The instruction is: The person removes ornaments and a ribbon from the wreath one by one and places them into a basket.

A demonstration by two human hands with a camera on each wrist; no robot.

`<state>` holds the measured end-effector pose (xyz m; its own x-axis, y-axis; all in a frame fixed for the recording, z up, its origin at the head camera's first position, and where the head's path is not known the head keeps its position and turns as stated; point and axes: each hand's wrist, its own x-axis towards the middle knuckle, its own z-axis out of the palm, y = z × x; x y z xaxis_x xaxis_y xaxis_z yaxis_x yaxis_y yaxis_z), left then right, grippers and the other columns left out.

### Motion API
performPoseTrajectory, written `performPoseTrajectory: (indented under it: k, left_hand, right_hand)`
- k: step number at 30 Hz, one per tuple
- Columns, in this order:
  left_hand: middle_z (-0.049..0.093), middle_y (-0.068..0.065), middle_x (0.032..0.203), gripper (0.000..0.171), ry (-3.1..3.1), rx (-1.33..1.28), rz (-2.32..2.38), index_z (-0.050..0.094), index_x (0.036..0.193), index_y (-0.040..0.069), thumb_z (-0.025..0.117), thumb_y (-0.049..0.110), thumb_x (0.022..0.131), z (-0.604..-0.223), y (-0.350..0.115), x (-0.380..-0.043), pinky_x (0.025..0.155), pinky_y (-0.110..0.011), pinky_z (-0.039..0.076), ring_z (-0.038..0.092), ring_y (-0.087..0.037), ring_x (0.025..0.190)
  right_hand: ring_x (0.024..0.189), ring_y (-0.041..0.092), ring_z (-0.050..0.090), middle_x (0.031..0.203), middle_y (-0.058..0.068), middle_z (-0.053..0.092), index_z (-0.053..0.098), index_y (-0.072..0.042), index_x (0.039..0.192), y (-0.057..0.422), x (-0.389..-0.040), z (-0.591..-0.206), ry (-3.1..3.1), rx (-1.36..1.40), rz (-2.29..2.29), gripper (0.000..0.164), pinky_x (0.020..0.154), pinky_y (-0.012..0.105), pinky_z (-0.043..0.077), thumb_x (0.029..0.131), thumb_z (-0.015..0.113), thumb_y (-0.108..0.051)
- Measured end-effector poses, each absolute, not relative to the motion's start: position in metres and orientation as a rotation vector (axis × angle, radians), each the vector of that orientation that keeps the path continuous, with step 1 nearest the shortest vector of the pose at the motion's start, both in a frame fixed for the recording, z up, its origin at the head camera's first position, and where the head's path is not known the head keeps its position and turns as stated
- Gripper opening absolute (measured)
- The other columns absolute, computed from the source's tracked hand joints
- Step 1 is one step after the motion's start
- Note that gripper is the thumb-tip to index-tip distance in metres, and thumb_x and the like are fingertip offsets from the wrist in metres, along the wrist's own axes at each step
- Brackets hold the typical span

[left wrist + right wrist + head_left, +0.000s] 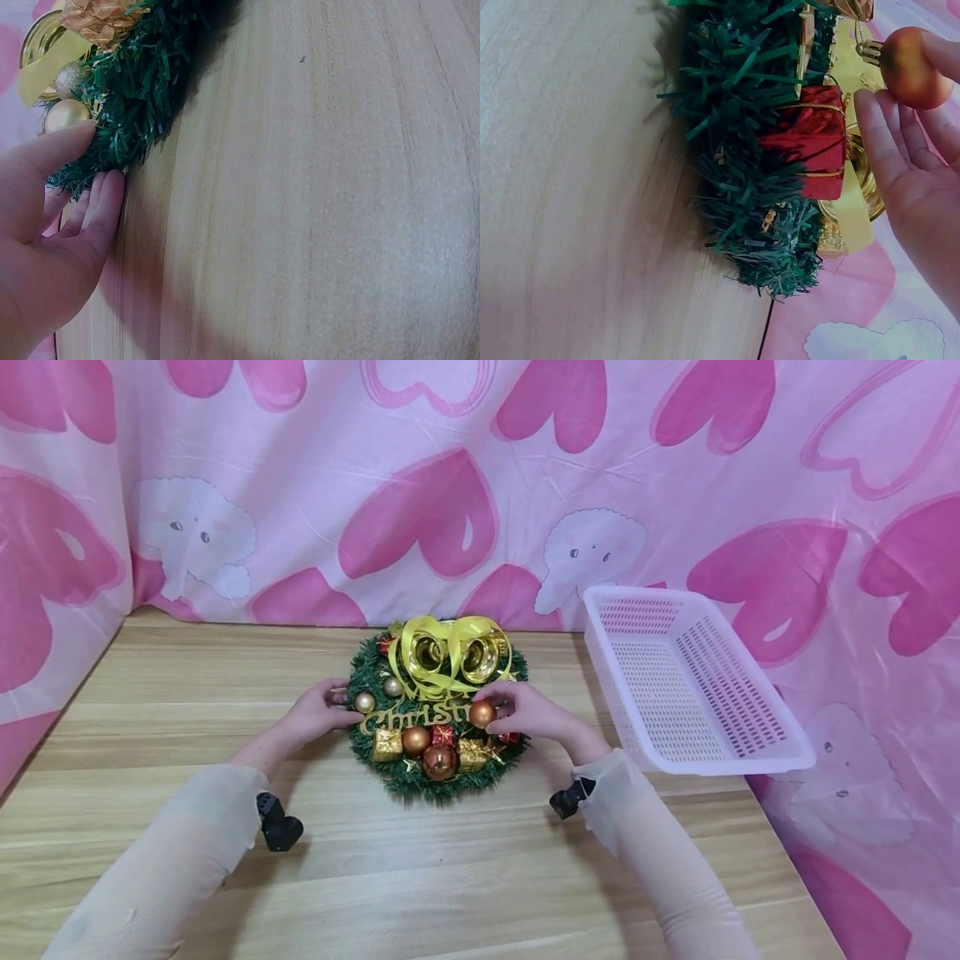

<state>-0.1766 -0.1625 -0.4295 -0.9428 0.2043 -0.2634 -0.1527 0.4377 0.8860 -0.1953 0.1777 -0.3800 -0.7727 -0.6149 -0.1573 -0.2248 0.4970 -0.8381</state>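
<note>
A green Christmas wreath (442, 789) lies on the wooden table, with gold bells (478, 658), yellow ribbon, small gift boxes and a gold "Christ…" sign (412, 718) on it. My left hand (318, 708) grips the wreath's left edge, thumb on top beside a matte gold ball (67, 115) and fingers lower down at the rim. Over the right side of the wreath, my right hand (528, 710) pinches a copper ball ornament (915, 67) between thumb and fingers. Its gold cap points toward the wreath. Below the right hand's fingers sits a red gift box (817, 139).
A white perforated plastic basket (750, 760) stands at the right, near the table edge. Pink curtain (420, 518) with hearts hangs behind and along both sides of the table (420, 877). Dark wrist cameras (277, 822) are strapped over the pale sleeves.
</note>
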Motion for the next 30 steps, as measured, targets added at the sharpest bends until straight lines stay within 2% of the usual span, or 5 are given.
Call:
performPoseTrajectory:
  k: [9, 18, 30]
  left_hand:
    - [0.039, -0.031, 0.135, 0.083, 2.367, 0.049, 1.5, 0.018, 0.145, -0.006, 0.068, 0.014, 0.082, -0.429, -0.162, -0.176, 0.103, -0.045, 0.045, 0.043, -0.041, 0.121]
    - [0.038, -0.034, 0.136, 0.083, 2.364, 0.074, 1.508, 0.017, 0.145, -0.008, 0.068, 0.014, 0.083, -0.43, -0.162, -0.177, 0.104, -0.047, 0.043, 0.042, -0.044, 0.123]
    - [0.035, -0.034, 0.138, 0.082, 2.347, 0.05, 1.509, 0.016, 0.145, -0.006, 0.067, 0.013, 0.083, -0.43, -0.163, -0.177, 0.107, -0.048, 0.039, 0.038, -0.045, 0.126]
  right_hand:
    - [0.08, 0.015, 0.06, 0.112, 0.02, 0.057, 0.054, 0.004, 0.118, 0.181, -0.195, -0.373, 2.244, -0.644, -1.305, 0.045, 0.071, 0.024, 0.056, 0.074, 0.066, 0.005]
    - [0.098, 0.023, 0.057, 0.112, 0.017, 0.059, 0.056, 0.0, 0.119, 0.183, -0.194, -0.363, 2.318, -0.61, -1.333, 0.045, 0.086, 0.03, 0.053, 0.076, 0.07, -0.003]
    - [0.104, 0.025, 0.056, 0.115, 0.018, 0.059, 0.054, 0.0, 0.122, 0.196, -0.194, -0.351, 2.364, -0.575, -1.391, 0.046, 0.091, 0.032, 0.051, 0.078, 0.068, -0.004]
